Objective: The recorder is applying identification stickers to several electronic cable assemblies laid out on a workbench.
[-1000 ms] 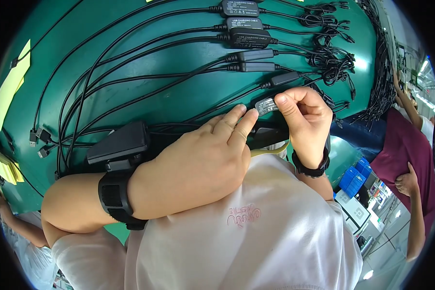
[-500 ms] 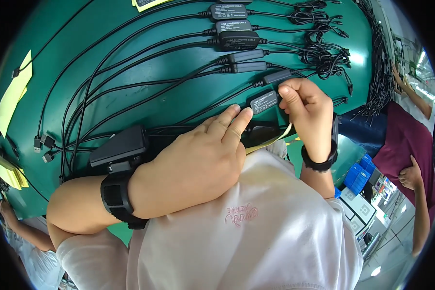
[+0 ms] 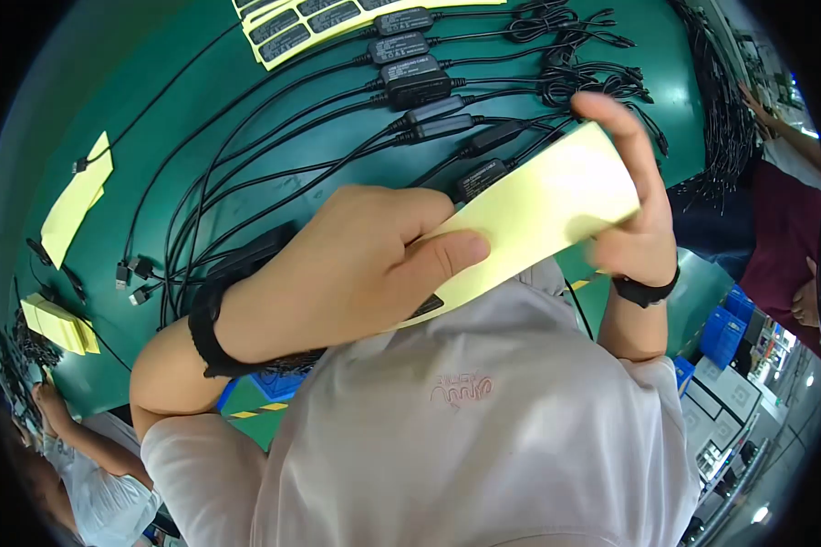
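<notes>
A pale yellow strip of label backing paper (image 3: 547, 205) is held up slantwise in front of my chest. My left hand (image 3: 365, 251) is closed on its lower left end, thumb on top; a dark label edge shows beneath that thumb. At the other end my right hand (image 3: 646, 205) curls round the strip, its index finger bent along the upper corner and its slightly blurred thumb partly behind the paper. Just beyond the strip lies a black cable box (image 3: 482, 180), partly covered. More black charging cables with flat boxes (image 3: 415, 80) lie in a row behind it.
Sheets of dark labels on yellow backing (image 3: 315, 23) lie at the far edge of the green table (image 3: 246, 100). Yellow paper strips (image 3: 77, 201) and a yellow stack (image 3: 59, 324) are at left. Cable bundles (image 3: 716, 109) hang at right. Other people work on both sides.
The yellow strip has come up from near my body to between both hands. My right hand has left the cable box and moved right; my left hand has drawn back onto the strip.
</notes>
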### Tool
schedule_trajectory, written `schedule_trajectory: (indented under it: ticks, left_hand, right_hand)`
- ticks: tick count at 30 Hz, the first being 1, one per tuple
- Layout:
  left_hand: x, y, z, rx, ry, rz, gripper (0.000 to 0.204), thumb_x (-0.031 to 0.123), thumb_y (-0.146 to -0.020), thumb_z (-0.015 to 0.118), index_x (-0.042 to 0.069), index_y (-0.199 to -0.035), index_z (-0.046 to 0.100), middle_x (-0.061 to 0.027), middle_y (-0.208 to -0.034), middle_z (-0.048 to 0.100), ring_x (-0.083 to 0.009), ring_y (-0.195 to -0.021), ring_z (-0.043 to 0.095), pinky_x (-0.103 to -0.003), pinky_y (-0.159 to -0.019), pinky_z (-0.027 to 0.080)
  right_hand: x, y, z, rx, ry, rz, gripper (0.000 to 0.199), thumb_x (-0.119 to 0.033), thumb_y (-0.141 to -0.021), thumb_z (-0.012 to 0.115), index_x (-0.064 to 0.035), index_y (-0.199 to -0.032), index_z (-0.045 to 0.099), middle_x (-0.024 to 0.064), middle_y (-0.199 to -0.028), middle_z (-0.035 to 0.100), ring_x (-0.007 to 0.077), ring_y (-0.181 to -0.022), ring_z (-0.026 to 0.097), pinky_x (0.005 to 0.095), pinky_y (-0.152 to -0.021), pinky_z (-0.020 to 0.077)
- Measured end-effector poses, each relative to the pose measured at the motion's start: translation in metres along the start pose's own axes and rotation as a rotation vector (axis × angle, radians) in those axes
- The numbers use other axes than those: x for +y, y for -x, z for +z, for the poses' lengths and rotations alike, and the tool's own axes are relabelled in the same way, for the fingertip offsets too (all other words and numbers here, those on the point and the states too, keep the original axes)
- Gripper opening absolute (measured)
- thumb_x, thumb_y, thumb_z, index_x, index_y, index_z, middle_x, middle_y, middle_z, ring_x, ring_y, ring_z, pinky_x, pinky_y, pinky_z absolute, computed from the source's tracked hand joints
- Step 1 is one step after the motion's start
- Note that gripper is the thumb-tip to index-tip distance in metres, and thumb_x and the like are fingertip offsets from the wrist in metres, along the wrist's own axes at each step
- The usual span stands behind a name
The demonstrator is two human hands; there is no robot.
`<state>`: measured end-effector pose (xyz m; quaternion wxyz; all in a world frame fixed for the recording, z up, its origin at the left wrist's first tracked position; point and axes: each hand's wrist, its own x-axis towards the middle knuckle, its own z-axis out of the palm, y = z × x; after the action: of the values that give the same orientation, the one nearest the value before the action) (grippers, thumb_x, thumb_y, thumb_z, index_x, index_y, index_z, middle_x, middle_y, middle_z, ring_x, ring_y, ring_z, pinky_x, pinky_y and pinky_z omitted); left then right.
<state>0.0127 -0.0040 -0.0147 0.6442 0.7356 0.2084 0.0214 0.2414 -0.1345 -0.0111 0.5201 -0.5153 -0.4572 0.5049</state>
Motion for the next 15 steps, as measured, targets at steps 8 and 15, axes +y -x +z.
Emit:
schedule_trajectory:
  ticks: [8, 15]
  left_hand:
    - [-0.006, -0.002, -0.009, -0.038, 0.327, -0.201, 0.030, 0.025, -0.096, 0.062, -0.002, -0.082, 0.065, 0.0047, -0.059, 0.048, -0.0024, -0.054, 0.039, -0.024, -0.047, 0.032]
    - [-0.008, 0.001, 0.000, 0.090, 0.248, 0.011, 0.026, 0.022, -0.095, 0.063, -0.001, -0.085, 0.068, 0.0025, -0.060, 0.053, -0.0029, -0.054, 0.041, -0.024, -0.047, 0.034]
  right_hand:
    - [-0.029, -0.019, 0.025, 0.592, 1.260, -0.534, 0.059, -0.008, -0.073, 0.082, -0.0063, -0.127, 0.056, 0.0108, -0.106, 0.066, 0.0233, -0.095, 0.061, 0.0344, -0.081, 0.0468]
    - [-0.009, -0.007, 0.057, 0.125, 1.205, -0.651, 0.042, -0.015, -0.059, 0.082, -0.0037, -0.098, 0.071, 0.0057, -0.094, 0.061, 0.0256, -0.084, 0.052, 0.0359, -0.072, 0.0404]
